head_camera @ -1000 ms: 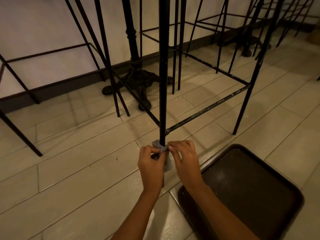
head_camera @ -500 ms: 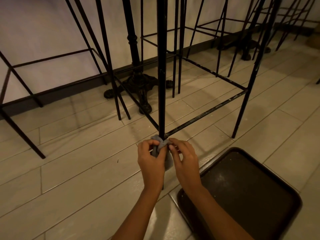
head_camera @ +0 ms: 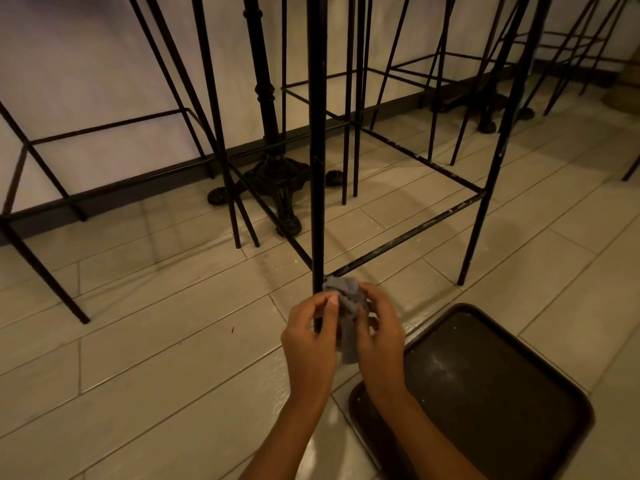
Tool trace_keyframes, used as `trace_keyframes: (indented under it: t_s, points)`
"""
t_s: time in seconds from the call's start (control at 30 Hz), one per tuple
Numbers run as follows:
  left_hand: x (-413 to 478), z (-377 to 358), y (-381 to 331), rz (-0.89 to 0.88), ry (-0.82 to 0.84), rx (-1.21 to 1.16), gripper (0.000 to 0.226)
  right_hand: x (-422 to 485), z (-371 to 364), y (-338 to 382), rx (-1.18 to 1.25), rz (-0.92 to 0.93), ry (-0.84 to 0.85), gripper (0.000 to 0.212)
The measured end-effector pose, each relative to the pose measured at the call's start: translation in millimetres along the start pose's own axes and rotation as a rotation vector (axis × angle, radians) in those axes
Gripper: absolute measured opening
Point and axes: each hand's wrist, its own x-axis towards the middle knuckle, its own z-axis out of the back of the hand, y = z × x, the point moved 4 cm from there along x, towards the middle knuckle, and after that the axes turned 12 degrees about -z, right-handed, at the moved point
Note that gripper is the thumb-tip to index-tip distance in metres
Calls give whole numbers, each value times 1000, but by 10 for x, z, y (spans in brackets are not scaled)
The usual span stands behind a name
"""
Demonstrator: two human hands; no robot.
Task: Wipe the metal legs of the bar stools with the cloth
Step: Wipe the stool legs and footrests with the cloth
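Holding the small crumpled grey cloth (head_camera: pixel 348 304) between both hands, I have it bunched against the thin black metal stool leg (head_camera: pixel 318 168) just above my knuckles, where the scuffed lower crossbar (head_camera: pixel 408 237) joins it. The cloth is soft, limp and very light. It keeps no shape of its own, so I judge it must be wrapped round the leg and squeezed to rub at all. Its loose tail hangs down between my palms. The leg is rigid, narrow and probably slick under fabric, so the grip belongs on the cloth close to the bar, not on its free end. My left hand (head_camera: pixel 310 336) sits at the leg, thumb and forefinger pinching the cloth's edge, the other fingers curled. My right hand (head_camera: pixel 379 336), just beside it, curls its fingers round the bunched cloth. Both forearms reach forward and down. A dark rounded tray (head_camera: pixel 485 393) lies on the floor beside my right forearm.
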Motion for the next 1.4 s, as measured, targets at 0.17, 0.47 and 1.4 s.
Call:
trace_keyframes:
  t_s: [0.17,0.47,1.4]
  points:
    - [164,4,-79,-125,-86,39,38,275,192,298,-12,189,-198,36]
    - [522,-164,-56,-191,-93,28,30,351,-329,363,-455,331,29,58]
    - [435,-248,30,-293,-128,106,43,533,-200,189,-681,395,-150,23]
